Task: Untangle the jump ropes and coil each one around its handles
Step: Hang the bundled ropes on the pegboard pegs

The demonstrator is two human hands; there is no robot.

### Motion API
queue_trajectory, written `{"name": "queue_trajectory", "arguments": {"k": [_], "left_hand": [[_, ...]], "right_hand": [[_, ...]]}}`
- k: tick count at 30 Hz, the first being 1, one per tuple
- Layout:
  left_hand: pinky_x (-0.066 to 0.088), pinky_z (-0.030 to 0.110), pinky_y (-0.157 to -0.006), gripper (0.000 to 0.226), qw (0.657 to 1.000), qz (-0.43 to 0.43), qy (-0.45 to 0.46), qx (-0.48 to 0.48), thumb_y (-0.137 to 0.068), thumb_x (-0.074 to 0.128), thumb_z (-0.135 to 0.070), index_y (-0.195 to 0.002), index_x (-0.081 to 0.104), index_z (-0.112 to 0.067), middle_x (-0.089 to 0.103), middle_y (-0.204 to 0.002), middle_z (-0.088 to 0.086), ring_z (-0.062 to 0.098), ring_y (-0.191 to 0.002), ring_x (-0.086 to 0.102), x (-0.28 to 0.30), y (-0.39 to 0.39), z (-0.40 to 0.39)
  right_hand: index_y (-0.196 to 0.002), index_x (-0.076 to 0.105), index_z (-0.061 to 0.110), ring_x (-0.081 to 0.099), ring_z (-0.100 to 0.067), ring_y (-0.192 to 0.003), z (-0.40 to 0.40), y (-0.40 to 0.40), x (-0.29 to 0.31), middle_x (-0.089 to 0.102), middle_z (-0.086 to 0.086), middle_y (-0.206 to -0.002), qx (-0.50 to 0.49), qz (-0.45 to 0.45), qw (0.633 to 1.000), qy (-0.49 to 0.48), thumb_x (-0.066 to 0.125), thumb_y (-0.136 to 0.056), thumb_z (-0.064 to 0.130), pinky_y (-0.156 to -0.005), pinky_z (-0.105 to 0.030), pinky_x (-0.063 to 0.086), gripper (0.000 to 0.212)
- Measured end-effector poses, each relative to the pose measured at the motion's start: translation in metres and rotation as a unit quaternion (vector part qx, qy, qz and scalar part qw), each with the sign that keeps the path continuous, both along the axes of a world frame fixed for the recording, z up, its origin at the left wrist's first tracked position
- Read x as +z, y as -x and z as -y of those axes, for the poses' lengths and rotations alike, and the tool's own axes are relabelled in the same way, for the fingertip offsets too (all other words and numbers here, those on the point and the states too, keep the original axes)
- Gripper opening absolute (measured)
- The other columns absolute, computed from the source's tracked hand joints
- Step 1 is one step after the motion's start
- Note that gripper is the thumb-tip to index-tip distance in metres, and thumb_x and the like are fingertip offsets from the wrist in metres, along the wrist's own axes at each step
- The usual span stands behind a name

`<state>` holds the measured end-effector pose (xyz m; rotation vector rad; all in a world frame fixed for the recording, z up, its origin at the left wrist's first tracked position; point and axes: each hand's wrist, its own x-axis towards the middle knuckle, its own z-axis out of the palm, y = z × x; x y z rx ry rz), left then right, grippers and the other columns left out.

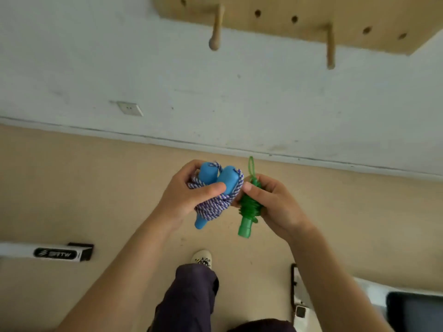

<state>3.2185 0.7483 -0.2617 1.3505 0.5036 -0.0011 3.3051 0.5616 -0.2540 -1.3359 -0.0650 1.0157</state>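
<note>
My left hand (184, 195) grips the blue jump rope (217, 196): two blue handles side by side, with the blue-and-white braided cord wound around them. My thumb lies across the coils. My right hand (271, 202) grips the green jump rope (249, 209), whose thin green cord is wrapped around its green handles. A small green loop sticks up above my fingers and the handle ends poke out below. The two bundles are held close together in front of me, above the floor.
A wooden pegboard (359, 17) with two pegs (217, 27) hangs on the white wall above. A wall socket (130, 108) sits low on the wall. A white box (48, 254) lies on the beige floor at left, and a dark device (414, 310) at lower right. My leg and shoe (202, 258) are below.
</note>
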Motion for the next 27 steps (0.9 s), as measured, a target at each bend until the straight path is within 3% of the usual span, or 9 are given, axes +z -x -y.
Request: {"name": "queue_trajectory", "arguments": {"k": [3,6,10,12,14,16,18,23,27], "left_hand": [[0.054,0.027,-0.068,0.048,0.999,0.013,-0.010,-0.030,-0.051,0.085,-0.037,-0.092,0.066,-0.023,0.069,-0.084,-0.005,0.013,-0.078,0.067,0.112,0.007,-0.001],[0.054,0.031,-0.075,0.048,0.998,0.027,-0.058,-0.027,-0.049,0.087,-0.043,-0.091,0.066,-0.035,0.070,-0.093,-0.010,0.011,-0.083,0.068,0.200,0.005,-0.003],[0.055,0.027,-0.080,0.049,0.989,0.073,-0.104,-0.080,-0.050,0.088,-0.046,-0.093,0.065,-0.040,0.067,-0.103,-0.014,0.006,-0.092,0.067,0.283,-0.004,-0.004],[0.054,0.022,-0.077,0.046,0.986,0.092,-0.104,-0.093,-0.057,0.082,-0.051,-0.097,0.066,-0.035,0.068,-0.100,-0.013,0.005,-0.091,0.067,0.308,-0.012,0.001],[0.054,0.028,-0.081,0.038,0.991,0.093,-0.077,-0.059,-0.069,0.070,-0.056,-0.096,0.068,-0.029,0.070,-0.096,-0.009,0.010,-0.092,0.067,0.321,-0.023,0.009],[0.053,0.039,-0.087,0.023,0.996,0.086,-0.009,0.003,-0.087,0.065,-0.042,-0.095,0.067,-0.021,0.072,-0.095,0.001,0.018,-0.093,0.067,0.327,-0.036,0.013],[0.054,0.039,-0.087,0.004,0.994,0.100,0.022,0.048,-0.097,0.061,-0.016,-0.096,0.065,-0.014,0.074,-0.089,0.004,0.019,-0.090,0.069,0.333,-0.046,0.012],[0.060,0.034,-0.074,0.015,0.991,0.128,0.015,0.026,-0.094,0.058,0.003,-0.094,0.066,-0.010,0.076,-0.083,0.007,0.022,-0.070,0.070,0.352,-0.078,0.012],[0.059,0.030,-0.069,0.016,0.991,0.127,-0.036,-0.005,-0.093,0.060,0.005,-0.093,0.067,-0.008,0.077,-0.085,0.008,0.024,-0.071,0.073,0.363,-0.115,0.026]], "right_hand": [[-0.094,0.058,0.002,0.065,-0.031,-0.074,0.006,0.006,0.119,0.067,-0.019,-0.082,0.008,0.001,1.000,-0.011,0.089,-0.064,0.042,-0.074,-0.049,0.039,0.059],[-0.084,0.061,0.013,0.060,-0.027,-0.060,0.003,0.011,0.221,0.062,-0.010,-0.074,-0.009,0.036,0.999,-0.007,0.089,-0.059,0.050,-0.061,-0.033,0.047,0.053],[-0.103,0.067,0.014,0.057,-0.022,-0.051,-0.004,0.011,0.310,0.065,-0.002,-0.074,-0.018,0.155,0.986,0.053,0.083,-0.073,0.034,-0.051,-0.027,0.045,0.039],[-0.097,0.070,0.013,0.058,-0.020,-0.053,-0.005,0.013,0.329,0.066,-0.005,-0.074,-0.030,0.185,0.980,0.061,0.081,-0.071,0.033,-0.055,-0.030,0.047,0.034],[-0.090,0.072,0.015,0.059,-0.021,-0.055,-0.002,0.014,0.338,0.065,-0.008,-0.072,-0.058,0.203,0.976,0.055,0.080,-0.070,0.032,-0.056,-0.031,0.047,0.028],[-0.086,0.073,0.018,0.059,-0.021,-0.057,0.004,0.013,0.340,0.065,-0.008,-0.068,-0.078,0.216,0.971,0.064,0.081,-0.072,0.029,-0.056,-0.031,0.047,0.019],[-0.086,0.072,0.015,0.059,-0.021,-0.056,0.010,0.009,0.337,0.065,-0.007,-0.066,-0.087,0.226,0.966,0.089,0.080,-0.078,0.024,-0.058,-0.032,0.048,0.015],[-0.090,0.070,0.014,0.063,-0.012,-0.051,0.019,-0.016,0.332,0.067,0.000,-0.064,-0.078,0.237,0.947,0.203,0.078,-0.082,0.031,-0.051,-0.023,0.049,0.021],[-0.092,0.072,0.021,0.063,-0.016,-0.052,0.019,-0.057,0.346,0.067,-0.005,-0.063,-0.152,0.260,0.943,0.144,0.077,-0.083,0.030,-0.048,-0.023,0.047,0.014]]}}
